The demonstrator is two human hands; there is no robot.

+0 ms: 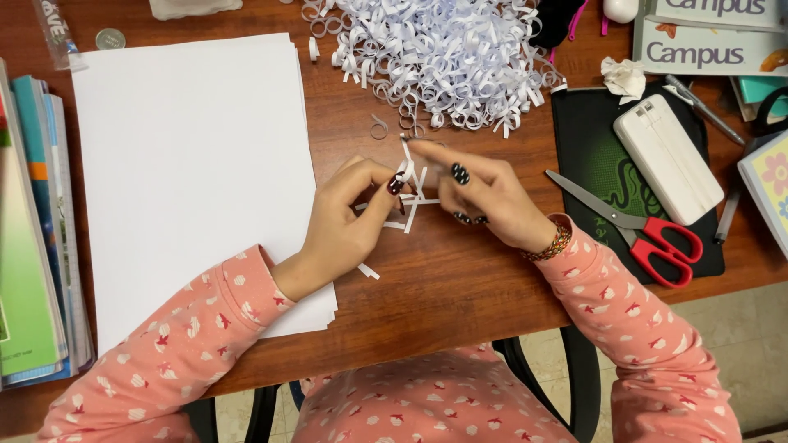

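My left hand (349,221) and my right hand (480,193) meet over the brown desk (460,279), both pinching one narrow white paper strip (406,170) that curls between the fingertips. Under the hands lie a few loose straight white strips (414,205), and one more strip (368,271) rests by my left wrist. A big heap of curled white paper rings (443,57) sits just beyond the hands. A single loose ring (378,126) lies between heap and hands.
A stack of white sheets (193,172) lies at the left, beside books (37,230) at the desk's left edge. Red-handled scissors (640,230) and a white rectangular case (666,157) rest on a black mat (591,156) at the right. Notebooks (706,37) are at the back right.
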